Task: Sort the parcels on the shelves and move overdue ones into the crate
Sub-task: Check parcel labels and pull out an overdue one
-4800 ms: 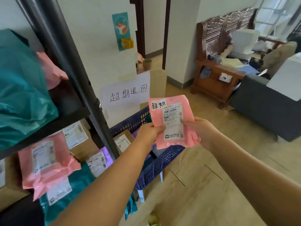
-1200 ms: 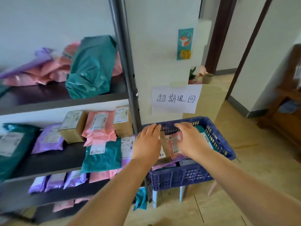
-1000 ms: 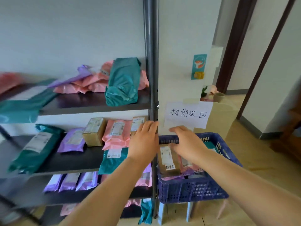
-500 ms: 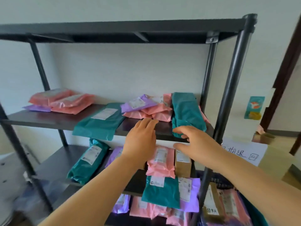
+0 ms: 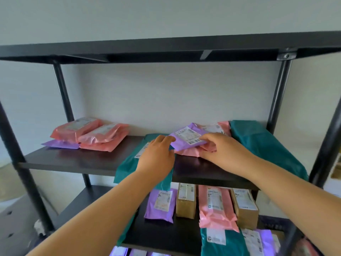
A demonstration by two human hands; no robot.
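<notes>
A purple parcel [image 5: 186,137] with a white label lies on top of pink parcels [image 5: 186,153] on the upper shelf board [image 5: 83,159] of the black rack. My right hand [image 5: 221,150] grips its right end, thumb on top by the label. My left hand [image 5: 156,156] reaches in with relaxed fingers, and its fingertips touch the parcel's left corner. Under my left hand lies a flat teal parcel [image 5: 127,167] that overhangs the shelf's front edge. The crate is out of view.
A big teal parcel [image 5: 262,145] fills the shelf's right end. Pink parcels [image 5: 92,133] are stacked on a flat purple one [image 5: 59,144] at the left. The shelf below holds a purple parcel [image 5: 160,204], two cardboard boxes [image 5: 186,200], pink [image 5: 215,207] and teal [image 5: 219,242] parcels. A rack post [image 5: 326,148] stands at the right.
The pink parcel went into the blue crate. My view then swung left and up to the rack, and both hands rose from the crate to the purple parcel on the upper shelf.
</notes>
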